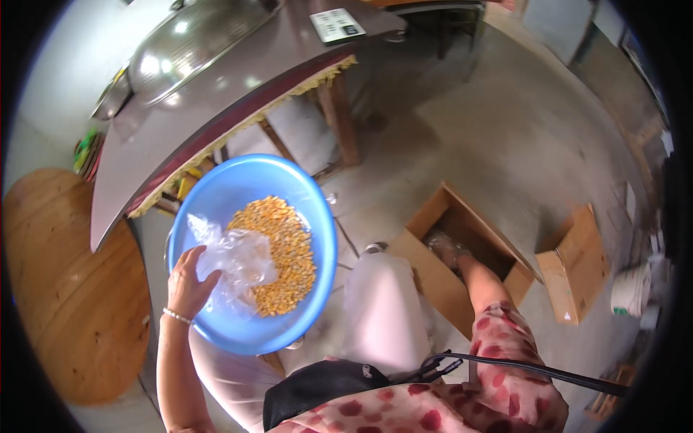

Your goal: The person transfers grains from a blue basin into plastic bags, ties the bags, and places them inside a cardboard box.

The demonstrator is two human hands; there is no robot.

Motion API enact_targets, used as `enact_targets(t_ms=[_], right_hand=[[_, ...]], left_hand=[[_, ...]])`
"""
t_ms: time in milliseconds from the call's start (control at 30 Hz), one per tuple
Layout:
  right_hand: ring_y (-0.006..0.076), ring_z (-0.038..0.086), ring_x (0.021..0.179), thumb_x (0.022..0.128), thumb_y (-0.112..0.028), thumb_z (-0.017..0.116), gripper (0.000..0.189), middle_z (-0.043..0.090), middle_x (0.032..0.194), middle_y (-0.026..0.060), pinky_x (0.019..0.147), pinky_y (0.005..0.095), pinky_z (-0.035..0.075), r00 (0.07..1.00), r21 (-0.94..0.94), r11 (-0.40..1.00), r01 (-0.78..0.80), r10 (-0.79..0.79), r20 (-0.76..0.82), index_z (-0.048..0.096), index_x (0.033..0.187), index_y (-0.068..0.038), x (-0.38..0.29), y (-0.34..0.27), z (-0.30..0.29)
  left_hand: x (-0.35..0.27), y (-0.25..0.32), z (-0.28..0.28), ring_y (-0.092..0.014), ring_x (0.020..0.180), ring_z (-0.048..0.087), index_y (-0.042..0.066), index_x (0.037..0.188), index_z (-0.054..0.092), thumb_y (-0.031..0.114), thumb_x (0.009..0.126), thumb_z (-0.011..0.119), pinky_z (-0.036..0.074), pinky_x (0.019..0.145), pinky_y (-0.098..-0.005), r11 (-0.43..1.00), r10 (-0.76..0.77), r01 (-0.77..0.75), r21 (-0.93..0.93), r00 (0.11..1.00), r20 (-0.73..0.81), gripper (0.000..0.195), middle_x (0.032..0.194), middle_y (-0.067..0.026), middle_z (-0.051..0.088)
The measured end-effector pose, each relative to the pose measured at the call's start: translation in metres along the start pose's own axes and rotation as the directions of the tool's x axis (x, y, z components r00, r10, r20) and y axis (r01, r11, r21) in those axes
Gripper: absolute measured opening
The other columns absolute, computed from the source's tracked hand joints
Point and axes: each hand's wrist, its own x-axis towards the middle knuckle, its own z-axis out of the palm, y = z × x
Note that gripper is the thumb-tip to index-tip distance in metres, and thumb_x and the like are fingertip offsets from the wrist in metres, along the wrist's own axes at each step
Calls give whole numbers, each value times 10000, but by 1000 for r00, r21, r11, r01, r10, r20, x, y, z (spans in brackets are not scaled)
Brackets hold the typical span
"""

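A blue plastic basin (254, 346) sits before me over my left leg, with a heap of yellow corn kernels (289, 260) in it. My left hand (187, 284), with a beaded bracelet at the wrist, reaches over the basin's left rim. It grips a crumpled clear plastic bag (243, 257), which hangs over the kernels and covers part of them. My right hand (449, 251) is down inside an open cardboard box (433, 287) on the floor to my right. Its fingers are shaded and blurred, and something shiny like clear plastic shows around them.
A grey table (233, 81) bears a large metal mesh cover (189, 48), a metal bowl (113, 97) and a printed card (337, 26). A round wooden board (76, 292) stands at left. Farther right are a smaller carton (574, 265) and a white bucket (631, 289).
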Motion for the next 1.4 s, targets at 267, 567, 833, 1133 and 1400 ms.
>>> enact_targets(t_ms=[267,567,833,1133,1400], right_hand=[[280,578,987,740,-298,601,399,595,1071,185,810,362,456,901,-100,948,-302,318,296,613,1036,-31,-7,42,21],[173,518,538,781,-91,491,155,544,588,69,498,318,407,899,719,669,-186,410,-150,623,738,-23,-54,34,-30],[345,609,774,581,-87,680,198,616,806,210,694,376,482,923,-161,923,-349,309,-231,640,757,-5,-115,-20,-95],[113,577,603,606,40,644,78,613,652,59,552,257,465,960,582,794,178,-11,-279,614,675,17,-182,-125,-228],[14,450,509,721,-22,591,69,556,635,-12,465,161,347,775,679,399,616,-459,-434,584,779,15,-203,-333,-269]], left_hand=[[-12,23,-12,-352,1220,344,89,1201,484,239,636,719,267,989,-479,961,146,-111,254,982,-122,630,1325,-196,347],[15,1,27,-238,881,578,108,830,623,202,689,655,308,927,-532,849,-14,-85,522,983,183,173,851,-71,616],[2,14,33,-250,1046,522,102,940,610,219,708,666,258,980,-529,974,109,-115,193,993,41,265,1058,-77,586],[6,4,13,-279,1148,428,109,978,614,225,697,668,264,982,-530,938,54,-122,325,976,211,308,1199,-133,493],[-3,53,34,-268,1129,477,21,1279,387,307,808,631,391,931,-374,422,135,-54,-905,991,4,603,1237,-166,485]])
